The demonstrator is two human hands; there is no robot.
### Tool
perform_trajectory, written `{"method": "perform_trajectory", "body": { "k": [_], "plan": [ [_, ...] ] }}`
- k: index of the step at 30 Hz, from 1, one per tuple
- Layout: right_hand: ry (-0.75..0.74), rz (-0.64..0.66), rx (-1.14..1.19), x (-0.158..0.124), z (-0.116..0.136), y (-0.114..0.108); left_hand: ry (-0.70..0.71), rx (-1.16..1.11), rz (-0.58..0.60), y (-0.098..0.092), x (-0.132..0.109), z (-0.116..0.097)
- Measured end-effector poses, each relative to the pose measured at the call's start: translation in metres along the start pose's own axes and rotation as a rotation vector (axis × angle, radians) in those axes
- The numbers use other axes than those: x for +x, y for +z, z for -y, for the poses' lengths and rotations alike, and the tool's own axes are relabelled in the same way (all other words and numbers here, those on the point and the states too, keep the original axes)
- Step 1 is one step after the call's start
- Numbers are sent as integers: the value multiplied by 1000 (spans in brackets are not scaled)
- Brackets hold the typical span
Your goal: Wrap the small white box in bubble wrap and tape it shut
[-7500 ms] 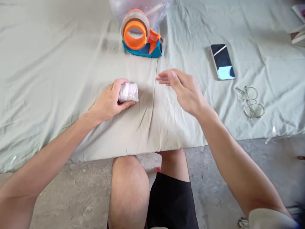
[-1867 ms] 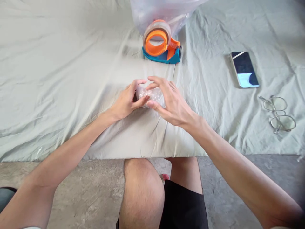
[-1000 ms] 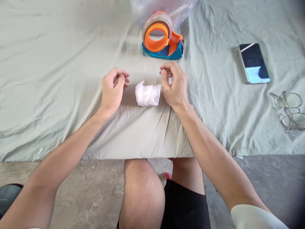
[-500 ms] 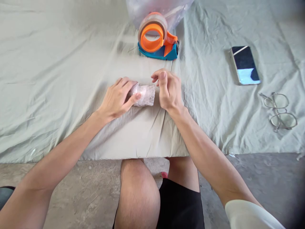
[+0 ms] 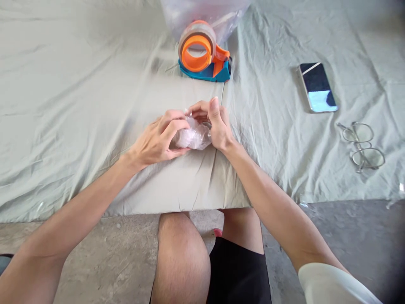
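Note:
A small bundle in clear bubble wrap (image 5: 193, 137) lies on the cloth between my hands, its right end now crumpled. My left hand (image 5: 160, 137) grips the bundle's left side, thumb at the near edge and fingers bent over the far side. Around the right end curl the fingers of my right hand (image 5: 219, 126), pressing on the loose plastic with the thumb pointing up. What the wrap contains cannot be made out.
Beyond my hands stands an orange and blue tape dispenser (image 5: 205, 57) with a roll of tape, in front of a clear plastic bag (image 5: 205, 12). To the right lie a phone (image 5: 318, 87) and eyeglasses (image 5: 362, 145) on the wrinkled grey-green cloth (image 5: 79, 84).
My right hand has moved left onto the bundle's right end, which went from a neat roll to crumpled. My left hand has shifted its grip, with the thumb now lower.

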State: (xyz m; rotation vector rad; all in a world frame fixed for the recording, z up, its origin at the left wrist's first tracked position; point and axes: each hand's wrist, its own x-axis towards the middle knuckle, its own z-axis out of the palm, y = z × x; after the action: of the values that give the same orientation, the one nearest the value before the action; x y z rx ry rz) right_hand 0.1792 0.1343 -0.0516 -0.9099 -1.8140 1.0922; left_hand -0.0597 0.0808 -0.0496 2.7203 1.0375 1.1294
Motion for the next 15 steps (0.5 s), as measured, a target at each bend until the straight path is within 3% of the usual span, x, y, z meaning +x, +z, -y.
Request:
{"method": "perform_trajectory", "body": {
  "k": [8,12,15],
  "plan": [
    [-93,43,-307,2,13,-3,-100,24,-1,-2,2,7],
    [-248,-75,-317,0,18,-3,-257,-54,57,-4,4,7],
    [-215,-150,-406,0,16,-2,-203,-68,37,-5,3,8]
  ]
}}
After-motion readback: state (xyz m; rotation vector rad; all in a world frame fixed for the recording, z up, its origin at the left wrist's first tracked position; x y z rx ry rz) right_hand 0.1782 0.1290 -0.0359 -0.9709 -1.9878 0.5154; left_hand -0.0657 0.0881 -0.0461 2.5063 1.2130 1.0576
